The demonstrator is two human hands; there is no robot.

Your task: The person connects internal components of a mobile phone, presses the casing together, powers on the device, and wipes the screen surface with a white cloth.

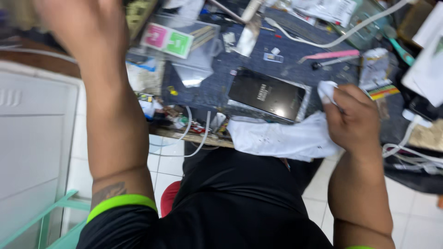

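My right hand [353,117] grips a white cloth [281,136] that drapes over the near edge of the dark blue work mat [217,78]. A black phone [267,94] lies flat on the mat just left of that hand, glass side up. My left hand [85,27] is raised at the upper left, blurred, fingers spread, with nothing visible in it. My left forearm runs down to a black sleeve with a green cuff.
Clear packets with pink and green stickers [168,40] lie behind the phone. Pink tweezers [330,55], white cables [341,32], small parts and papers crowd the bench. A white cabinet [37,138] stands at left. Tiled floor lies below.
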